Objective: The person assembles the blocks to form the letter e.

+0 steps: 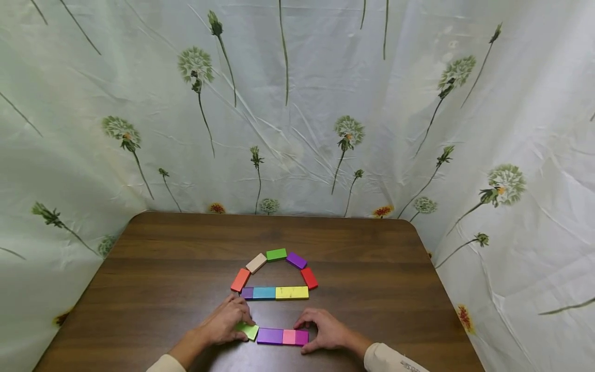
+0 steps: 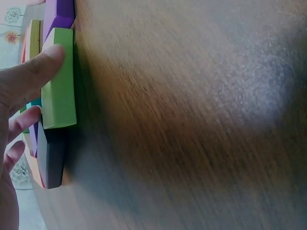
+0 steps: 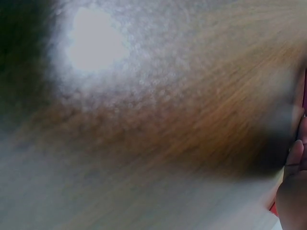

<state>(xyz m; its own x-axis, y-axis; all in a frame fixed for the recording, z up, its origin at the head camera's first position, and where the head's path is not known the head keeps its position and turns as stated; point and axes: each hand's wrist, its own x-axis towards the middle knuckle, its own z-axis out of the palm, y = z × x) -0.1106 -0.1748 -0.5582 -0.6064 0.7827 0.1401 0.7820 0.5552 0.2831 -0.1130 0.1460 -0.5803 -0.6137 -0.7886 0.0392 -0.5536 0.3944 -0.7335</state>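
Observation:
My left hand (image 1: 229,320) pinches a light green block (image 2: 61,84) between thumb and fingers, at the left end of a short row. A dark block (image 2: 51,160) lies by its fingers in the left wrist view, mostly hidden in the head view. Beside the green block lie a purple block (image 1: 270,336), a pink block (image 1: 289,337) and a magenta block (image 1: 302,338). Around the magenta end my right hand (image 1: 327,330) curls, fingertips at its far edge and thumb at its near corner. Only part of this hand shows in the right wrist view.
Farther back, an arch of orange (image 1: 240,280), beige (image 1: 256,263), green (image 1: 276,254), purple (image 1: 296,260) and red (image 1: 309,278) blocks stands over a row of purple, blue (image 1: 264,293) and yellow (image 1: 292,293) blocks. A flowered curtain (image 1: 297,129) surrounds the brown table (image 1: 372,268).

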